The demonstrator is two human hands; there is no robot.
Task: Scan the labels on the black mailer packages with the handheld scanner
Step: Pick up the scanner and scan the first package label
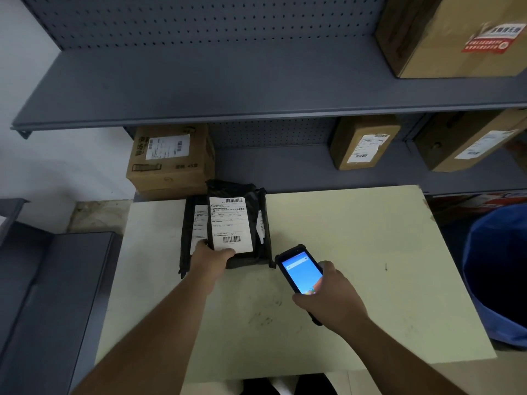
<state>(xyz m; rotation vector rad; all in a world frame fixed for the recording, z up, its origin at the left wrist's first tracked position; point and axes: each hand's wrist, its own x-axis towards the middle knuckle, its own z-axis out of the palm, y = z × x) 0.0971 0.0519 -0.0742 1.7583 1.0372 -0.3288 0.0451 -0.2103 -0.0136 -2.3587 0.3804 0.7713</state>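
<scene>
A stack of black mailer packages (251, 201) lies at the far left of the pale table (356, 238). The top one carries a white label (230, 220) with barcodes, facing up. My left hand (209, 259) grips the near edge of that top mailer, thumb on the label's lower corner. Lower mailers (186, 223) stick out on both sides, their labels partly hidden. My right hand (328, 295) holds the handheld scanner (299, 270), a black phone-like unit with a lit blue screen, just right of the stack and pointing toward it.
Grey metal shelves (199, 89) stand behind the table. Cardboard boxes (171, 161) with labels sit on the lower shelf, another large box (456, 35) on the upper one. A blue bin (496, 269) stands to the right, a dark grey cabinet (51, 295) to the left.
</scene>
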